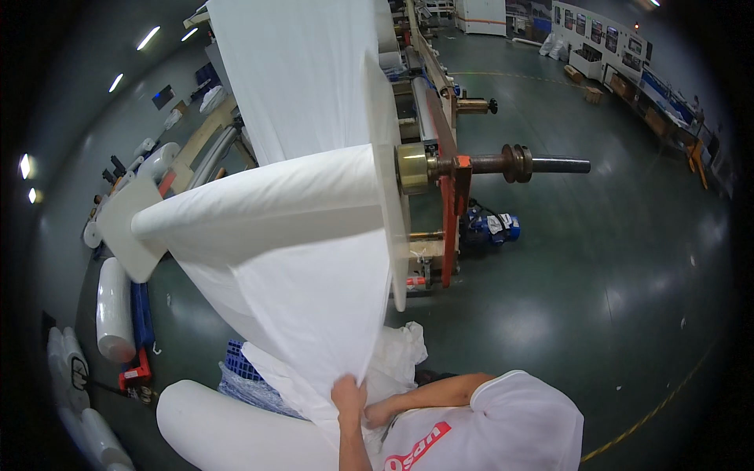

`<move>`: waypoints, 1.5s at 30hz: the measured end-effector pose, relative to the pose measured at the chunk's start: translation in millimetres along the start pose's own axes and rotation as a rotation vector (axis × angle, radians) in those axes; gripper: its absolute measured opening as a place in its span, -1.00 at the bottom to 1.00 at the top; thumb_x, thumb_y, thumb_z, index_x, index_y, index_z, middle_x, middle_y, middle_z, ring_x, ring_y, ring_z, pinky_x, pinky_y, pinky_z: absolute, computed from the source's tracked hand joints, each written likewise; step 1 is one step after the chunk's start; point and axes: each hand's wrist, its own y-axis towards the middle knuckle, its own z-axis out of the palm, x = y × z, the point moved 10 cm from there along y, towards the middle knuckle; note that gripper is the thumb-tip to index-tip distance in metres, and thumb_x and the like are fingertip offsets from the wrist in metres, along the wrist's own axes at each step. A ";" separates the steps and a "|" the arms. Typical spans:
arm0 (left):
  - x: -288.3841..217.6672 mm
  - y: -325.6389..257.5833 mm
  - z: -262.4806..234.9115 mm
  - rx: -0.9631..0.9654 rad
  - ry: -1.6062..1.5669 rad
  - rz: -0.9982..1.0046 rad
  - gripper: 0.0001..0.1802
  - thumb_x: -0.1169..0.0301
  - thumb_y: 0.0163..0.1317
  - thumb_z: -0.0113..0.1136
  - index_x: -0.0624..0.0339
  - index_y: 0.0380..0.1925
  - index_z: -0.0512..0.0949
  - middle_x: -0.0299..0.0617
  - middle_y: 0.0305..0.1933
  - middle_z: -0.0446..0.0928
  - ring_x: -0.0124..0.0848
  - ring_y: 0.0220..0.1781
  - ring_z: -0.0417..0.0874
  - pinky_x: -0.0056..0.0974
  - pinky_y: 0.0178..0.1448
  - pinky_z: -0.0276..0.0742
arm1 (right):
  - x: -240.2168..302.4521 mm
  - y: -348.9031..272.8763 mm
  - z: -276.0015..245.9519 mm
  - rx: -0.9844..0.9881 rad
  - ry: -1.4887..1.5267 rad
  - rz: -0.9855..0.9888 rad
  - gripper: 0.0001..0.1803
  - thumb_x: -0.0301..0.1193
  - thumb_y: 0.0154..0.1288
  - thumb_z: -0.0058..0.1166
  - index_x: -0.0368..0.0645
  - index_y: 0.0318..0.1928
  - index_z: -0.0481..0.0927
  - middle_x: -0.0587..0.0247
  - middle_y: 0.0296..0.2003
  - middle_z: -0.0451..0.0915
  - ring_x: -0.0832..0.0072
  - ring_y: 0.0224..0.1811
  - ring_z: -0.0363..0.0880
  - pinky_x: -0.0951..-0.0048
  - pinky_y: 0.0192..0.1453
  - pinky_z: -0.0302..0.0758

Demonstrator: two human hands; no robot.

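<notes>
**Wide white pliable sheet (pixel 314 290) stretches from roller to lower middle of the frame**

Head view: of the 2 bare hands, the left hand (pixel 348 395), at the lower middle, has its fingers curled closed on the sheet's lower edge. The right hand (pixel 381 412) lies just beside it against bunched white material (pixel 400 349); its fingertips are hidden, so I cannot tell how far it is closed or whether it grips anything.

The sheet slopes from a long white cylindrical roll (pixel 259 184), left of centre, between 2 pale flat end plates (pixel 129 224). A brown metal shaft with a silver tip (pixel 561 165) juts right of centre. At lower left, a thick white roll (pixel 228 428) lies near a blue plastic lattice (pixel 239 361).
</notes>
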 end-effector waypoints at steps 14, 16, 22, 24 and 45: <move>190.2 -97.4 78.8 -0.136 -0.148 -0.212 -0.49 0.10 0.10 0.21 0.28 -0.10 0.47 0.16 -0.01 0.47 0.03 0.10 0.45 -0.04 0.14 0.42 | -160.0 -157.4 -216.1 -1.202 0.720 0.808 -0.49 -0.21 0.19 0.19 -0.32 0.04 0.48 -0.07 -0.10 0.60 0.22 -0.13 0.63 0.23 -0.09 0.55; 92.4 -42.4 2.8 -0.343 -0.449 -0.120 -0.49 0.08 0.10 0.26 0.29 -0.13 0.48 0.09 -0.12 0.48 0.00 0.01 0.47 -0.07 0.07 0.42 | -123.6 -93.1 -156.8 -1.001 0.423 0.530 -0.53 -0.17 0.25 0.06 -0.24 0.05 0.50 -0.11 -0.03 0.56 0.04 0.03 0.52 0.12 0.10 0.42; 33.2 2.1 7.1 -0.071 0.010 -0.043 -0.76 0.24 0.07 0.17 0.20 -0.42 0.51 0.00 -0.32 0.57 -0.01 -0.21 0.59 0.00 -0.14 0.49 | 15.2 -13.7 -7.4 0.183 0.070 0.018 -0.52 -0.09 0.29 0.00 -0.33 -0.13 0.53 -0.19 -0.20 0.57 0.11 -0.20 0.56 0.21 -0.02 0.46; 114.2 -35.8 72.2 0.004 0.044 -0.136 -0.84 0.34 0.06 0.05 0.14 -0.43 0.56 0.00 -0.39 0.60 -0.01 -0.31 0.63 0.03 -0.21 0.52 | -19.3 -34.2 -56.5 0.042 0.119 0.192 -0.44 -0.01 0.24 0.04 -0.34 -0.12 0.54 -0.16 -0.18 0.58 0.13 -0.16 0.56 0.21 0.00 0.44; 125.1 -38.9 79.3 0.099 0.009 -0.221 -0.76 0.27 0.10 0.01 0.13 -0.34 0.58 0.02 -0.30 0.61 -0.02 -0.20 0.64 0.04 -0.13 0.52 | -36.2 -23.6 -39.2 0.092 0.095 0.196 -0.43 0.02 0.20 0.04 -0.31 -0.17 0.60 -0.06 -0.24 0.64 0.19 -0.21 0.59 0.20 -0.03 0.48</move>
